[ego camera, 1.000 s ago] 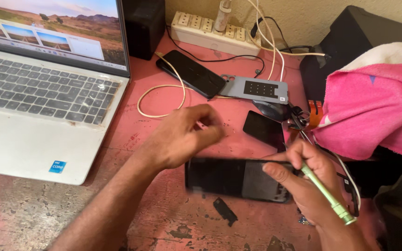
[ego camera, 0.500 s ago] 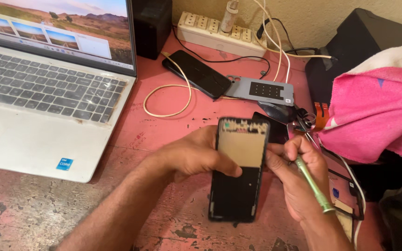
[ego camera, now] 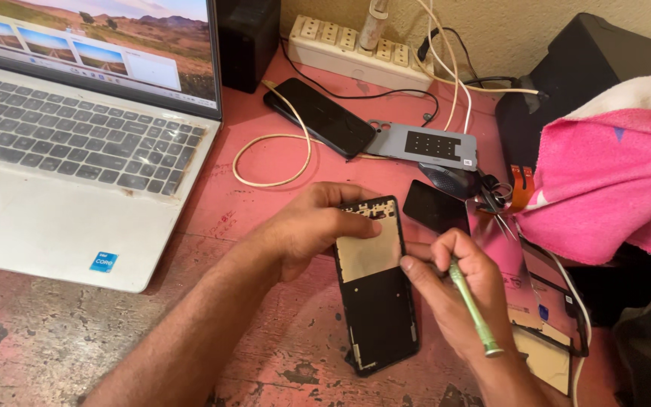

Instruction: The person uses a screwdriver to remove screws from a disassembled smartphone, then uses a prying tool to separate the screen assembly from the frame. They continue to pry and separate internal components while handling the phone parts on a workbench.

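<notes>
An opened phone frame [ego camera: 377, 298], black with a tan inner plate, lies lengthwise on the worn pink table [ego camera: 265, 158]. My left hand [ego camera: 307, 226] grips its upper left edge, fingers over the top. My right hand [ego camera: 457, 290] touches the frame's right edge with its fingertips and holds a thin green screwdriver [ego camera: 475, 307], whose shaft points down and to the right.
An open silver laptop [ego camera: 62, 151] fills the left. Behind the hands lie a black phone [ego camera: 318, 117], a grey back cover [ego camera: 427, 145], a small dark panel [ego camera: 435, 207], a cream cable loop [ego camera: 273, 158] and a power strip [ego camera: 356, 49]. A pink cloth [ego camera: 612, 181] lies right.
The phone frame was turned from lying crosswise to lengthwise with its open inside facing up. My left hand moved onto its top edge; my right hand kept the screwdriver.
</notes>
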